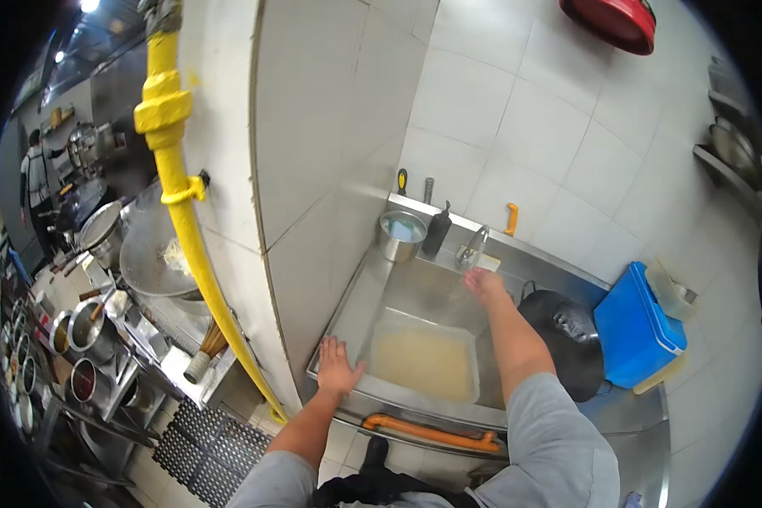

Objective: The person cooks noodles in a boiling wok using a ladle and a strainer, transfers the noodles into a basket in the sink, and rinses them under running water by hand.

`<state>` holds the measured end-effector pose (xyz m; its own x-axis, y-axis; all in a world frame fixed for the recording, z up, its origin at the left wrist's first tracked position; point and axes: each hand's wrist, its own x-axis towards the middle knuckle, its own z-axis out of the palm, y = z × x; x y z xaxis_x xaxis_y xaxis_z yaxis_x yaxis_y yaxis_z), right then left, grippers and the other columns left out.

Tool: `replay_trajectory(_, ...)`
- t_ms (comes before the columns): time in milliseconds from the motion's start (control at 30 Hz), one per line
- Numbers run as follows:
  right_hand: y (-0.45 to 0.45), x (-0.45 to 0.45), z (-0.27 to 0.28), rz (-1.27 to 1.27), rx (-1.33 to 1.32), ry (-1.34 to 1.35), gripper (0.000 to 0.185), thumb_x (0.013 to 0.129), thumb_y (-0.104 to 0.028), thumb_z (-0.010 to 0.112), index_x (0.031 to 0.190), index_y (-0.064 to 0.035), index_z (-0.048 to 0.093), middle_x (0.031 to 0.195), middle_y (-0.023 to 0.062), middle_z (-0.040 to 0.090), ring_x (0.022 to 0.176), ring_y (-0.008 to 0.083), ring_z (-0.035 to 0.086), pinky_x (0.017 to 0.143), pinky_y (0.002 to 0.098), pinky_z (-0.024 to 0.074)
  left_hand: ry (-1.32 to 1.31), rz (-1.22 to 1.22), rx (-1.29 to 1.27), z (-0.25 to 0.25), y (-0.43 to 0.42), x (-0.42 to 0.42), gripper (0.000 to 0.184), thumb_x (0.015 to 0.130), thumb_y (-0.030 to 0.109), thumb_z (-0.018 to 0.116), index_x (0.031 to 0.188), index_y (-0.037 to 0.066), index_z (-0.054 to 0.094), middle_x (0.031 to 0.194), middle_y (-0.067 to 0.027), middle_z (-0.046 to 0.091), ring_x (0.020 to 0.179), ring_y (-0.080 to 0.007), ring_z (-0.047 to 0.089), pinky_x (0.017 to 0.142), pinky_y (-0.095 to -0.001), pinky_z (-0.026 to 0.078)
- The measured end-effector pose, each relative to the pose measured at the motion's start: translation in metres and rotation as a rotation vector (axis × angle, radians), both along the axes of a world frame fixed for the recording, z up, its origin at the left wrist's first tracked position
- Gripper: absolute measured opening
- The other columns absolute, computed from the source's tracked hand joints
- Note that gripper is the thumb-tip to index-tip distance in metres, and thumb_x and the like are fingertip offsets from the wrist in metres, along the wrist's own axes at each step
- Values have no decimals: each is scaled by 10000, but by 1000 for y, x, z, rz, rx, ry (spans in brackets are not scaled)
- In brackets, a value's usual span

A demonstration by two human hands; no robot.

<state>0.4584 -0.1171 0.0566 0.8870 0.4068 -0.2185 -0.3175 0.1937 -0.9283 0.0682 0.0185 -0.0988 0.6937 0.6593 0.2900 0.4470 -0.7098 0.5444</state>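
Note:
My left hand point(337, 366) lies flat with its fingers spread on the front left rim of a steel sink point(357, 306). My right hand point(484, 286) reaches over the basin to the metal faucet point(477, 245), its fingers curled at the low end of the spout. The fingertips are small here and partly hidden. Between my arms, a translucent rectangular tub point(425, 362) sits in the basin, with cloudy liquid and something pale yellowish in it.
On the sink's back ledge stand a steel pot point(400, 247) and a dark bottle point(437, 232). At right are a large black wok point(560, 347) and a blue cooler box point(639, 326). A yellow pipe point(178, 173) runs down the pillar. A person point(38, 173) stands far left beyond pots.

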Motion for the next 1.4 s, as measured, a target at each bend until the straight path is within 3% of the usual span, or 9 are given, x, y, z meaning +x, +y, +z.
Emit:
replay_trajectory(200,-16,-6,23,123,-185,-77,107,919,-74,492,988,4,516,803,94,600,604,158,582,514,237,503,28,15,-37,7,0,-2,728,758,402,620,1285,-52,404,1426,-242,281,1376,-363,157,1145,-420,114)
replay_trajectory(300,-5,-14,39,-7,-188,52,121,903,-66,489,968,20,544,737,84,580,604,165,575,502,280,486,-10,26,-36,5,0,-2,725,761,392,619,1290,-51,396,1429,-239,278,1379,-357,152,1145,-421,115)
replay_trajectory(533,15,33,11,175,-327,91,146,869,-80,498,961,24,543,765,112,570,637,225,576,554,354,504,11,67,-78,8,-1,2,712,751,364,648,1293,-19,390,1424,-218,286,1375,-350,171,1137,-429,149)
replay_trajectory(733,38,156,-85,190,-77,65,212,887,-176,459,953,7,544,796,125,562,713,263,580,626,399,505,32,124,-66,12,3,11,691,740,331,654,1283,-16,406,1423,-198,298,1366,-346,203,1127,-414,191)
replay_trajectory(800,51,194,-111,363,424,268,258,904,-234,427,991,-22,547,842,134,583,793,275,584,710,424,498,39,99,-74,12,4,11,689,738,320,655,1280,-25,407,1428,-196,299,1360,-349,218,1121,-413,209)
replay_trajectory(1033,83,206,-140,453,305,181,348,942,-243,406,1181,-5,490,1134,160,525,1062,282,505,908,413,416,7,134,-50,-26,0,13,774,707,338,689,1327,-13,388,1447,-236,264,1365,-361,220,1122,-432,199)
replay_trajectory(1167,92,315,-218,687,817,727,418,964,-248,394,1290,5,458,1301,175,493,1216,286,460,1020,408,369,-92,103,-47,-17,2,11,772,650,265,713,1282,-46,397,1408,-258,298,1342,-383,252,1112,-417,231)
replay_trajectory(1267,163,233,-206,618,203,317,423,961,-251,400,1296,3,451,1311,175,479,1225,288,448,1028,410,359,-54,118,-19,-12,-5,8,758,683,268,692,1282,-57,359,1428,-274,242,1357,-404,204,1108,-441,226)
replay_trajectory(1400,266,133,-238,909,-295,-26,431,957,-255,408,1304,0,442,1326,175,461,1237,290,432,1038,413,346,-26,183,46,-11,-4,9,738,684,247,674,1272,-62,352,1430,-276,232,1361,-402,194,1116,-441,211)
